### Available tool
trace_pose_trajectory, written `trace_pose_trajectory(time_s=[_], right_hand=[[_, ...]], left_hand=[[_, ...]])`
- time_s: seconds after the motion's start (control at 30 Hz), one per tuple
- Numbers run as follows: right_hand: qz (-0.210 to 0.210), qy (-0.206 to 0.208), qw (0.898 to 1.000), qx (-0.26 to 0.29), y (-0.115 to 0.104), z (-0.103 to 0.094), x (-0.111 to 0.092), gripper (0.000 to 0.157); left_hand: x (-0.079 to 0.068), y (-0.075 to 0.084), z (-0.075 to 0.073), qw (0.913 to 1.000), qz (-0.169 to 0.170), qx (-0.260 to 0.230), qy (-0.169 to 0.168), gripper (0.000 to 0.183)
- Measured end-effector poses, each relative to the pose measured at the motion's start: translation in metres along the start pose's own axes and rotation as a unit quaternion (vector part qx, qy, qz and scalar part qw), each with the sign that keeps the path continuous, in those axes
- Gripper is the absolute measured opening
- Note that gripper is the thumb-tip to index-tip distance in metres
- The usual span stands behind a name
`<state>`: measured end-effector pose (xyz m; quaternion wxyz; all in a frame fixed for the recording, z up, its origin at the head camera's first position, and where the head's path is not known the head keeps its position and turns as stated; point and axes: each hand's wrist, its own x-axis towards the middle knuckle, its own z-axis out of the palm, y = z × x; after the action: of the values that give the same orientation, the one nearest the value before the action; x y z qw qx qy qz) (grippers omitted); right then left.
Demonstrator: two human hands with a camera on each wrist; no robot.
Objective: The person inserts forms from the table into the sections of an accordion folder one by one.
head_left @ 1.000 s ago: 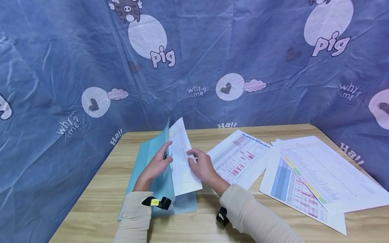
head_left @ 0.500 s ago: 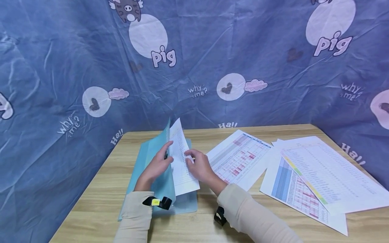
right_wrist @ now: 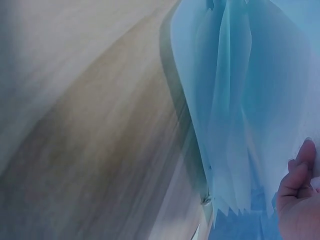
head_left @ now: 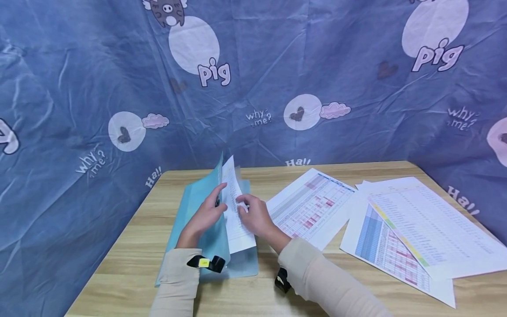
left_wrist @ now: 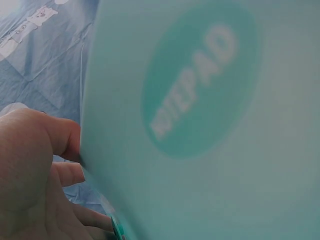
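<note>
A light-blue plastic folder (head_left: 189, 213) stands partly open on the table, its front cover raised. At the raised cover's edge, my left hand (head_left: 203, 218) holds it with the thumb and fingers on either side. In the left wrist view the cover bears a green oval "NOTEPAD" label (left_wrist: 200, 82) beside that hand (left_wrist: 30, 175). My right hand (head_left: 255, 216) pinches a white printed sheet (head_left: 239, 237), which stands tilted inside the opened folder. Clear sleeves (right_wrist: 232, 100) fan out next to the right hand (right_wrist: 297, 200) in the right wrist view.
Right of the folder a printed sheet with a red-marked table (head_left: 313, 204) lies flat. Farther right, two overlapping sheets, one with a blue column (head_left: 370, 233) and one with a coloured edge (head_left: 431, 224), lie on the wooden table (head_left: 123, 246). A blue patterned cloth (head_left: 253, 79) hangs behind.
My right hand has moved slightly left with the sheet, bringing it closer to the raised cover. The left hand keeps its hold on the cover.
</note>
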<state>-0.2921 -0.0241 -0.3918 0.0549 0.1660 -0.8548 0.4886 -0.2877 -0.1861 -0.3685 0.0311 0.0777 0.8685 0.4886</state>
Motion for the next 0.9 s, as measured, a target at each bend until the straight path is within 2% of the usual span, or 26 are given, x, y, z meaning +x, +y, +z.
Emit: trace_pose_trajectory(time_s=[0.5,0.9], right_hand=[[0.004,-0.025,1.000,-0.011,-0.006,0.012,-0.001,0.028],[0.006,-0.039,0.999,-0.031,-0.009,0.018,-0.001,0.029]], left_hand=[[0.000,-0.002,0.003,0.9999,0.009,0.005,0.003,0.063],[0.001,0.002,0.005,1.0000,-0.002,-0.003,0.002,0.063]])
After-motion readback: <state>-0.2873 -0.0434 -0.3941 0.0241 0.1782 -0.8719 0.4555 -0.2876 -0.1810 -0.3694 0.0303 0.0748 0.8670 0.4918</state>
